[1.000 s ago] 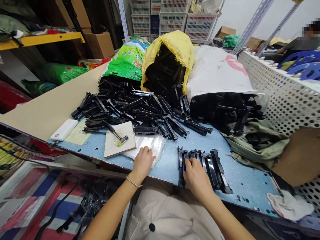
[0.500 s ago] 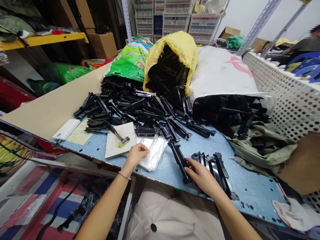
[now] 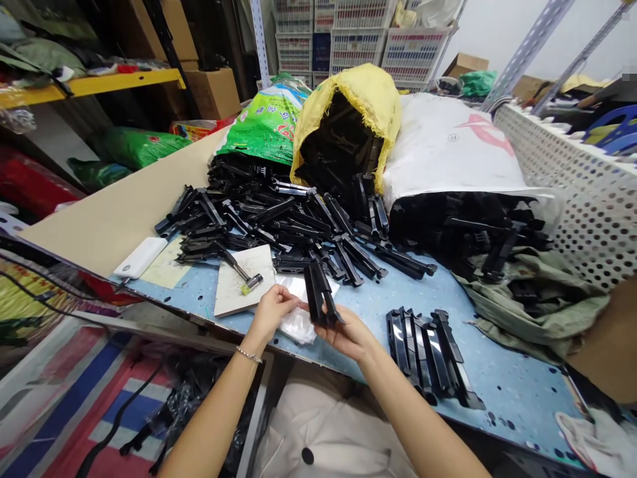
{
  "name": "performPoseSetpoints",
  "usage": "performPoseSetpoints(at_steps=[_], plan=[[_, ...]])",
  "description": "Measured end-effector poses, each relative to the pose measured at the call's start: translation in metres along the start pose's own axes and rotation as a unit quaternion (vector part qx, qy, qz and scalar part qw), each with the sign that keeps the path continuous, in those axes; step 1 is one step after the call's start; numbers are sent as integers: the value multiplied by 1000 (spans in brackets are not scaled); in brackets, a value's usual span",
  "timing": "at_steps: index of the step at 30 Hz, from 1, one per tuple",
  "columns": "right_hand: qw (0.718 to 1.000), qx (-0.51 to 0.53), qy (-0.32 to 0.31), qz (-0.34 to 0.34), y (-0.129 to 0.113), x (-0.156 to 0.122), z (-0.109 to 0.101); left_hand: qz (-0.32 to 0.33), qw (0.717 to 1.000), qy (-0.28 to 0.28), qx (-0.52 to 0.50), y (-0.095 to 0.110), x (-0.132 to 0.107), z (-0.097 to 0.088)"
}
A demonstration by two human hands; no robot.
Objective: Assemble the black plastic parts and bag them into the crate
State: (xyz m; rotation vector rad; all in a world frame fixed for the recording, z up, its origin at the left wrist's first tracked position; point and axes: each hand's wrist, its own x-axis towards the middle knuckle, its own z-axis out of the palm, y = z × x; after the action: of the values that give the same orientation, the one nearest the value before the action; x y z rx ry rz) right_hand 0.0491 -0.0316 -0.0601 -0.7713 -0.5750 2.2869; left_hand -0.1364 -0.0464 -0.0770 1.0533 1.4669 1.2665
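My right hand (image 3: pixel 348 335) grips a long black plastic part (image 3: pixel 318 292) by its near end, held just above the blue table (image 3: pixel 383 299). My left hand (image 3: pixel 271 311) pinches a clear plastic bag (image 3: pixel 298 322) lying on the table edge, right beside that part. To the right, several similar black parts (image 3: pixel 430 352) lie side by side in a row. A large heap of black parts (image 3: pixel 279 222) covers the table middle behind my hands.
A yellow sack (image 3: pixel 358 106), a green sack (image 3: pixel 263 123) and a white sack (image 3: pixel 448 146) spill black parts at the back. A small hammer (image 3: pixel 241 272) lies on a white board (image 3: pixel 241 279); a white power bank (image 3: pixel 140 257) sits left. Green cloth (image 3: pixel 542 299) lies right.
My right hand lifted one black part off the left end of the row and carried it left toward the bag. My left hand closed on the bag and raised its edge.
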Motion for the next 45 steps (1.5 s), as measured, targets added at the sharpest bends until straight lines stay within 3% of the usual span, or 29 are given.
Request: performPoseSetpoints(at_steps=[2, 4, 6, 8, 9, 14, 20, 22, 24, 28, 31, 33, 38, 41, 43, 45], plan=[[999, -11, 22, -26, 2, 7, 3, 22, 1000, 2, 21, 3, -4, -5], [997, -24, 46, -62, 3, 8, 3, 78, 991, -8, 106, 7, -7, -10], [995, -21, 47, -83, 4, 0, -1, 153, 957, -29, 244, 9, -7, -13], [998, -3, 22, -51, 9, -12, -9, 204, 914, -39, 350, 10, -4, -13], [1000, 13, 5, -19, 13, -18, -15, 211, 905, -41, 366, 9, 0, -12], [980, 137, -68, 124, 40, -32, -47, 232, 910, -21, 344, 9, 6, -15], [973, 195, -71, 103, 44, -34, -54, 266, 833, -6, 484, 7, -8, -23], [965, 208, -102, 120, 43, -35, -49, 261, 841, 1, 474, 6, -5, -22], [953, 230, -127, 150, 44, -31, -42, 252, 869, -12, 425, 8, -3, -18], [938, 293, -119, 145, 46, -18, -29, 251, 911, -67, 320, 23, -22, -8], [944, 290, -117, 104, 46, -19, -27, 268, 908, -143, 288, 34, -52, -1], [952, 268, -122, 87, 48, -29, -28, 276, 906, -164, 274, 36, -67, 1], [960, 245, -130, 40, 49, -59, -26, 299, 906, -51, 294, 21, -70, 2], [981, 165, -97, 30, 43, -58, -22, 337, 891, -28, 304, 16, -73, 11], [998, 56, -34, -1, 36, -52, -18, 362, 881, -64, 298, 19, -82, 20], [997, -57, 36, -47, 32, -48, -12, 366, 873, -145, 289, 27, -94, 29]])
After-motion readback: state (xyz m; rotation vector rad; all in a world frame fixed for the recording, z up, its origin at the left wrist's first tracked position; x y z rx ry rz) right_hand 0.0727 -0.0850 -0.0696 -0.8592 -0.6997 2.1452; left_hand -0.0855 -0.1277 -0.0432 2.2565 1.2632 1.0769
